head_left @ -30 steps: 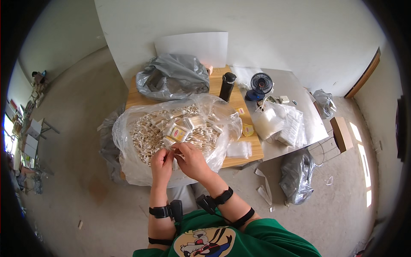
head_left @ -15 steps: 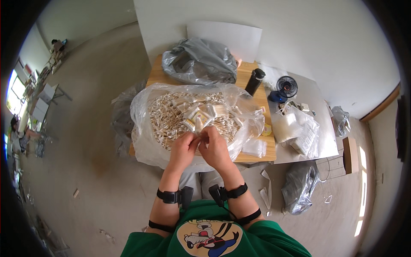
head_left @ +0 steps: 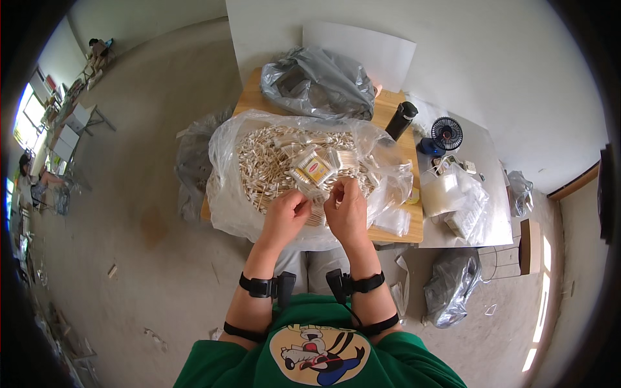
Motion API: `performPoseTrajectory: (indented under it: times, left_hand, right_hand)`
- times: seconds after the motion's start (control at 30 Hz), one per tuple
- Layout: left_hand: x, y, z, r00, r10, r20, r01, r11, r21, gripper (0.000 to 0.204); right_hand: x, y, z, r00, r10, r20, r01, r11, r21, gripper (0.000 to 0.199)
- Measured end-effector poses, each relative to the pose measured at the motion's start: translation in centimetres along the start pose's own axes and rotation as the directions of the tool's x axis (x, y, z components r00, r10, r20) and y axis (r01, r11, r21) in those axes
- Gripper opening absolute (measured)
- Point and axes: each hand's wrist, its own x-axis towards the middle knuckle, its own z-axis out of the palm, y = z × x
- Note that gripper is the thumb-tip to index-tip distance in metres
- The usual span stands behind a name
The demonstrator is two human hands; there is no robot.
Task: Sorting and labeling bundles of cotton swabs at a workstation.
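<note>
Nearest us, around the centre of the frame, the left hand (head_left: 288, 213) and right hand (head_left: 347, 208) stand a little apart, fingers curled inward; we cannot tell whether either pinches anything. We judge they face each other so both can work on small, light pieces. Just beyond them, the labelled packet (head_left: 317, 169) lies tilted on the heap of cotton swabs (head_left: 262, 155), where it seems easy to reach. It looks squarish to us, in clear wrap, with pale swabs showing and a yellow label bearing a red patch. The clear plastic bag (head_left: 226, 213) spreads open around the heap on the wooden desk (head_left: 251, 97), probably so its sides keep swabs from scattering. Farther up the frame, the black bottle (head_left: 402, 121) and grey bag (head_left: 317, 77) sit behind it, presumably out of the way.
</note>
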Motion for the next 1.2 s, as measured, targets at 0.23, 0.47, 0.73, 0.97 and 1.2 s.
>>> performPoseTrajectory:
  times: [0.23, 0.47, 0.73, 0.97, 1.2]
  left_hand:
    - [0.2, -0.3, -0.2, 0.999, 0.041, -0.008, -0.04, 0.999, 0.027, 0.01]
    - [0.4, 0.0, -0.4, 0.994, 0.105, -0.034, -0.109, 0.985, -0.135, 0.016]
    - [1.4, -1.8, -0.2, 0.916, -0.401, -0.028, 0.316, 0.761, -0.567, 0.026]
    - [2.4, -2.0, 0.0, 0.976, -0.132, -0.175, 0.122, 0.99, -0.068, 0.017]
    - [3.6, -1.1, 0.1, 0.99, 0.076, -0.119, -0.063, 0.992, 0.109, 0.016]
  right_hand:
    - [-0.4, -0.4, 0.5, 0.989, -0.009, 0.15, -0.004, 0.996, 0.085, 0.029]
    - [-0.5, 0.8, 0.9, 0.994, 0.067, 0.091, -0.067, 0.998, -0.002, 0.017]
    - [-0.2, 2.2, 1.2, 0.77, 0.507, 0.388, -0.589, 0.329, 0.739, 0.015]
    - [1.6, 2.8, 0.5, 0.986, 0.134, 0.101, -0.153, 0.964, 0.216, 0.028]
    - [3.4, 1.3, 0.4, 0.973, 0.137, 0.187, -0.175, 0.962, 0.208, 0.014]
